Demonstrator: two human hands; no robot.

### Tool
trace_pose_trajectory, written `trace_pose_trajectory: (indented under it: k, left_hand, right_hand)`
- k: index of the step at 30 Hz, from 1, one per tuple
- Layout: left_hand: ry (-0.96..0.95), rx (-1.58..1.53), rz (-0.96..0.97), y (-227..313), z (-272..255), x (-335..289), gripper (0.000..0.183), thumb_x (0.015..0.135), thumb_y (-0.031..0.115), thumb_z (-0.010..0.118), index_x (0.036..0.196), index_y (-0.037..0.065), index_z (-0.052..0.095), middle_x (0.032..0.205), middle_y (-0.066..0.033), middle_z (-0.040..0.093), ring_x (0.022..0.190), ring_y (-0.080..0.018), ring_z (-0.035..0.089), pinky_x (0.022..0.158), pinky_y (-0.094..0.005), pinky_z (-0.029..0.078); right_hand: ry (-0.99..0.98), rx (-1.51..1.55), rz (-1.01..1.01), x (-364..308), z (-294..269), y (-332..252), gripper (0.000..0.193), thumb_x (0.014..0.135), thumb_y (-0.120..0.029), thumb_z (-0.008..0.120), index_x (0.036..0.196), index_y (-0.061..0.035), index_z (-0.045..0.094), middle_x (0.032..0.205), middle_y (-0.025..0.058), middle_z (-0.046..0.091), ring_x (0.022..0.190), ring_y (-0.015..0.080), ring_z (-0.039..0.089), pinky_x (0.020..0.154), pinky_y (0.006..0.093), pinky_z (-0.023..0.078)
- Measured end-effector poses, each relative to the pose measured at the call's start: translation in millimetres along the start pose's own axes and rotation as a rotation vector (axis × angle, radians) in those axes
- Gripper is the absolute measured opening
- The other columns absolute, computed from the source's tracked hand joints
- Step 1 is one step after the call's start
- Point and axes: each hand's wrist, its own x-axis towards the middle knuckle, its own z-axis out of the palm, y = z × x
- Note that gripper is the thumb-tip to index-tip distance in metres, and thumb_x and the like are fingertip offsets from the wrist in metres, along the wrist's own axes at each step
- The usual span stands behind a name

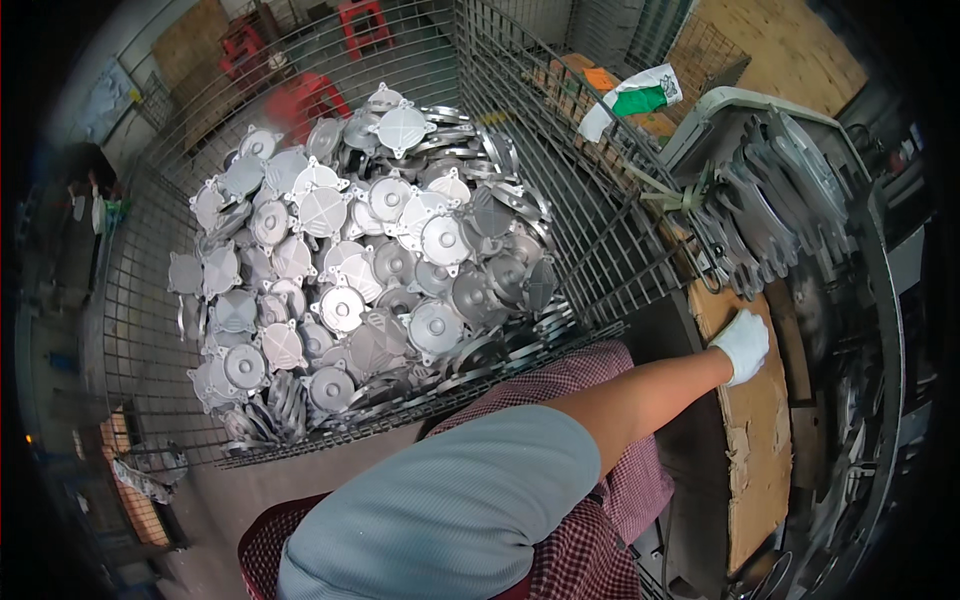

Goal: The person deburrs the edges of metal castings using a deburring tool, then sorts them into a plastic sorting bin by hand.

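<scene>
My left hand [743, 347], in a white glove, reaches across to the right over a worn brown board [755, 450]. Its fingers look curled in, and whatever they may hold is hidden beneath the glove. Just beyond the hand, several round grey metal discs [760, 210] with lugs stand on edge in a row inside a pale frame. My right hand is out of the picture. To the left, a large wire basket [150, 330] holds a heap of round silver metal covers [437, 325] with small lugs, some ribbed in a cross on their faces.
Red stools [365, 28] stand on the floor behind the basket. A white and green bag [640, 98] lies at the far right, near a plywood sheet [790, 40]. Blurred at the far left is another person [88, 175]. The basket's wire wall [540, 100] rises beside the discs.
</scene>
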Motion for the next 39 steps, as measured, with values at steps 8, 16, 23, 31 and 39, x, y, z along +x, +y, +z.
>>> trace_pose_trajectory:
  k: [8, 16, 23, 31, 39]
  left_hand:
    - [0.0, 0.034, -0.015, 0, 4, 0, 0.027, 0.086, 0.032, 0.066, 0.089, 0.006, 0.074, 0.093, -0.0105, 0.066, 0.095, -0.0267, 0.063, 0.079, -0.0413, 0.046]
    - [-0.135, 0.038, -0.01, -1, 3, 0, 0.026, 0.086, 0.031, 0.066, 0.087, 0.005, 0.073, 0.093, -0.0121, 0.066, 0.092, -0.0287, 0.063, 0.078, -0.0435, 0.046]
    - [-0.006, -0.013, -0.022, 0, -1, -1, 0.026, 0.085, 0.031, 0.066, 0.088, 0.006, 0.072, 0.094, -0.0123, 0.066, 0.094, -0.0293, 0.063, 0.08, -0.0434, 0.045]
    - [-0.047, -0.006, -0.015, -1, -3, 0, 0.028, 0.088, 0.033, 0.065, 0.089, 0.006, 0.072, 0.096, -0.0125, 0.066, 0.093, -0.0297, 0.063, 0.079, -0.0446, 0.047]
    - [0.123, -0.031, 0.038, -4, -2, -1, 0.029, 0.087, 0.036, 0.065, 0.093, 0.008, 0.07, 0.096, -0.0134, 0.066, 0.091, -0.0322, 0.065, 0.078, -0.0472, 0.049]
  right_hand:
    - [-0.012, 0.019, 0.014, 1, -2, 0, 0.048, 0.108, -0.016, 0.029, 0.151, 0.005, 0.038, 0.153, 0.016, 0.047, 0.14, 0.0239, 0.046, 0.118, 0.0321, 0.035]
    - [-0.022, 0.038, 0.028, 0, 0, 3, 0.049, 0.109, -0.018, 0.029, 0.151, 0.0047, 0.038, 0.154, 0.0159, 0.046, 0.141, 0.0239, 0.045, 0.118, 0.0318, 0.034]
    - [-0.021, 0.061, 0.038, 1, -1, 7, 0.049, 0.109, -0.019, 0.028, 0.151, 0.0045, 0.038, 0.154, 0.0159, 0.046, 0.141, 0.0239, 0.045, 0.118, 0.0316, 0.034]
    - [0.008, 0.092, 0.074, -10, -14, 23, 0.049, 0.11, -0.021, 0.028, 0.151, 0.0043, 0.037, 0.154, 0.0158, 0.045, 0.142, 0.0238, 0.044, 0.119, 0.0313, 0.033]
    - [0.089, 0.156, 0.101, -17, -52, 66, 0.05, 0.111, -0.022, 0.027, 0.152, 0.0041, 0.037, 0.155, 0.0157, 0.045, 0.142, 0.0238, 0.044, 0.119, 0.0311, 0.033]
